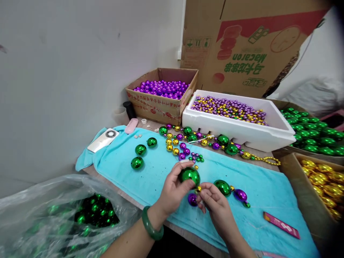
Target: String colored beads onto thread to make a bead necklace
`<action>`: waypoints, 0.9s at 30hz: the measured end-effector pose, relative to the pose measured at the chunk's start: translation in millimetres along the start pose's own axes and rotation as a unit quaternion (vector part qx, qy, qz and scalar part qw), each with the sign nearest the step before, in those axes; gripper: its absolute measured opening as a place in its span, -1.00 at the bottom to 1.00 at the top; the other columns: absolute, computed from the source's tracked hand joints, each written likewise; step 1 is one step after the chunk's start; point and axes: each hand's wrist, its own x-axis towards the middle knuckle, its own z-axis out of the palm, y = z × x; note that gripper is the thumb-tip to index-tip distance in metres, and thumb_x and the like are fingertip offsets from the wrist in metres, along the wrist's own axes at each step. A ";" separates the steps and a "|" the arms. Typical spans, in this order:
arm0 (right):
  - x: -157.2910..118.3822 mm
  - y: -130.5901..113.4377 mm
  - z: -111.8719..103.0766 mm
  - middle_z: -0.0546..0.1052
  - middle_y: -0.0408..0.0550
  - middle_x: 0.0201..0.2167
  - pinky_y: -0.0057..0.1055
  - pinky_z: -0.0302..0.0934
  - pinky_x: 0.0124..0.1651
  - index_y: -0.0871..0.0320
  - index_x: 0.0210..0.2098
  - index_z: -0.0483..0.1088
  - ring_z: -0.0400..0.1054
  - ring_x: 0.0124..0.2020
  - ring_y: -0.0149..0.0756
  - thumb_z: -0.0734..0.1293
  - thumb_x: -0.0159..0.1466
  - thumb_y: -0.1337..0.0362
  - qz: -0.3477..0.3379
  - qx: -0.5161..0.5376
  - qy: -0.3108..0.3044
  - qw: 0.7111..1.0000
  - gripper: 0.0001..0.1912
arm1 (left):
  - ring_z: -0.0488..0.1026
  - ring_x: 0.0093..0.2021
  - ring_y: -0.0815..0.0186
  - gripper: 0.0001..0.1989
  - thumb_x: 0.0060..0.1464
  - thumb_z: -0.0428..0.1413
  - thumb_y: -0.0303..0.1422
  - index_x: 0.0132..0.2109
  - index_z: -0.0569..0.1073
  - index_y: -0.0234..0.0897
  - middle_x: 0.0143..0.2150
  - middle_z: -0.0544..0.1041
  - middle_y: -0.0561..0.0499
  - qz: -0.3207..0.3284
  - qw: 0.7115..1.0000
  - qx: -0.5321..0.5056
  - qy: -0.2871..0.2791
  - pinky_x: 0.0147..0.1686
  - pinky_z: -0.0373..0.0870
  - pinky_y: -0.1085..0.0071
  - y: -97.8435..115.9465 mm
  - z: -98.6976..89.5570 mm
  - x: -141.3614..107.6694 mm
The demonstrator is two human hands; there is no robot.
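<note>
My left hand [174,186] is wrapped round a large shiny green ball [190,176] above the turquoise towel. Against its lower right side, my right hand [211,197] pinches a small gold bead [198,189]. A purple ball [192,199] hangs or lies just below, between the hands. To the right, a green ball [222,187], a small gold bead, a purple ball [240,195] and a small green bead lie in a row. Loose green balls [137,163] rest at the left; gold balls [175,152] and purple balls [182,156] sit beyond my hands.
A finished-looking bead string [223,139] lies before a white foam box [236,134] of small beads. Cardboard boxes hold purple [158,109], green and gold balls [319,179]. A phone [103,140], a magenta packet [281,225] and a plastic bag [61,200] surround the work area.
</note>
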 end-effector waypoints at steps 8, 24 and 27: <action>14.8 -9.9 6.9 0.49 -0.08 -0.56 -0.46 0.16 -0.55 0.17 -0.35 0.37 0.32 -0.58 -0.35 0.35 0.12 0.05 -0.043 -0.182 0.023 0.982 -0.70 | 0.36 0.00 0.19 -0.76 0.14 0.04 -0.28 -0.21 0.58 -0.23 -0.17 0.55 -0.07 0.005 0.979 0.198 0.037 0.08 0.22 0.20 20.3 -33.5 19.8; 32.4 -16.8 57.6 0.58 -0.08 -0.38 -0.40 0.29 -0.22 0.13 -0.31 0.50 0.44 -0.35 -0.31 0.21 0.24 0.35 -0.225 -0.342 0.015 0.912 -0.80 | 0.46 -0.34 0.28 -0.72 0.04 0.15 -0.19 -0.18 0.56 -0.26 -0.33 0.55 -0.05 0.044 0.987 0.084 0.129 -0.36 0.42 0.37 47.2 -49.3 14.5; 33.7 -14.0 57.1 0.56 -0.11 -0.47 -0.44 0.28 -0.29 0.14 -0.31 0.51 0.42 -0.43 -0.34 0.21 0.25 0.32 -0.213 -0.301 0.017 0.929 -0.78 | 0.48 -0.23 0.23 -0.75 -0.02 0.20 -0.25 -0.17 0.57 -0.23 -0.21 0.57 -0.08 -0.009 0.983 0.167 0.074 -0.27 0.45 0.34 32.5 -47.9 18.2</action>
